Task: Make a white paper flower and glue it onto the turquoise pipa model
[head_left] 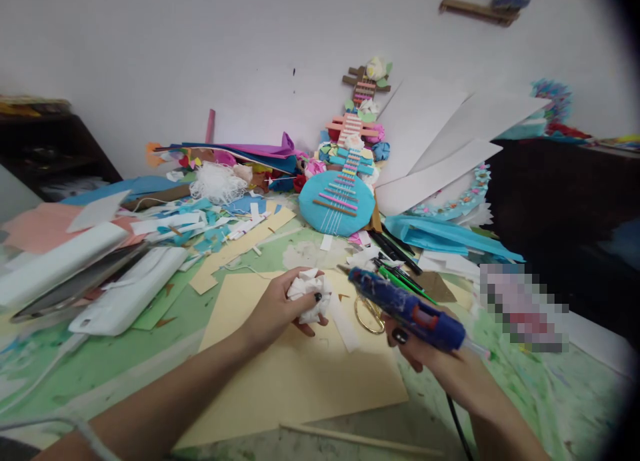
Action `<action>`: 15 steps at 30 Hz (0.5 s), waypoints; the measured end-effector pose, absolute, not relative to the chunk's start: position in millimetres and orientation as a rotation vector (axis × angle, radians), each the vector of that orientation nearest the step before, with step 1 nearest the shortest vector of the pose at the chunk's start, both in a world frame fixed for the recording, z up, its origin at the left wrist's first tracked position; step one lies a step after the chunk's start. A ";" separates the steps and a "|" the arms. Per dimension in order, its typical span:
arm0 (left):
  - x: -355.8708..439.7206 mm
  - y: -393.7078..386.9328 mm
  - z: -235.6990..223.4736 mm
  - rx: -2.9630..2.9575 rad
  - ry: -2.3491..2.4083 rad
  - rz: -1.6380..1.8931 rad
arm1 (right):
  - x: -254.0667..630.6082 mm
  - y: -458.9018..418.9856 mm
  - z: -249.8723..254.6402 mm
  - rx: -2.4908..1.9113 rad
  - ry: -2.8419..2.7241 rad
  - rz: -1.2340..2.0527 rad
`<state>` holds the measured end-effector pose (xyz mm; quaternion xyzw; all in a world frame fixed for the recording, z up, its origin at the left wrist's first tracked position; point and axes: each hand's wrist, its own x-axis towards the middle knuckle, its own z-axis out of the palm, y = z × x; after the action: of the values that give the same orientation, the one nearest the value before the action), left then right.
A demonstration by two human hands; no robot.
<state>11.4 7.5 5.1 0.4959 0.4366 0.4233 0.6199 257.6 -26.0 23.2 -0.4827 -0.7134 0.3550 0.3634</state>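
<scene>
My left hand [295,306] is closed around a white crumpled paper flower [306,289] above a cream sheet [280,374]. In my right hand [425,351] is a blue glue gun [407,309], its nozzle pointing up and left toward the flower but apart from it. A black cord runs down from under the gun. Between the hands, a white paper strip [345,324] lies on the sheet. Gold-handled scissors [369,316] rest behind the glue gun, partly hidden by it.
A blue paper lute [336,204] leans at the back. Paper scraps [205,224] and white string [217,182] lie at the left, near a white power strip [130,291]. Black and green pens [395,251] sit behind the glue gun. A thin wooden stick [360,440] lies at the front.
</scene>
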 end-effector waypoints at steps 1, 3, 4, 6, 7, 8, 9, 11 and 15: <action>11.4 7.2 4.9 1.144 1.008 0.975 | 253.6 -27.8 21.5 -1.218 -1.856 1.007; 11.2 6.7 4.0 1.148 1.014 0.975 | 246.1 -29.5 20.9 -1.198 -1.868 1.156; 11.1 6.5 3.6 1.152 1.016 0.972 | 242.7 -29.4 21.9 -1.191 -1.886 1.194; 10.9 6.5 3.2 1.157 1.016 0.966 | 236.9 -28.0 24.9 -1.183 -1.947 1.215; 10.9 6.7 3.2 1.161 1.017 0.966 | 234.7 -27.1 26.5 -1.184 -1.977 1.206; 11.0 6.8 3.5 1.166 1.017 0.963 | 232.8 -26.2 27.7 -1.189 -2.003 1.190; 11.2 7.0 4.0 1.171 1.017 0.961 | 231.5 -25.4 28.5 -1.194 -2.022 1.169; 11.8 7.0 5.0 1.180 1.018 0.959 | 230.0 -24.5 29.2 -1.200 -2.041 1.137; 13.1 6.0 5.9 1.190 1.014 0.955 | 230.0 -24.9 28.6 -1.194 -2.044 1.100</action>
<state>13.1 6.0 5.9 0.5153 0.4389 0.4136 0.6089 230.0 -24.9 28.6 -0.4412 -0.7556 0.4067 0.2626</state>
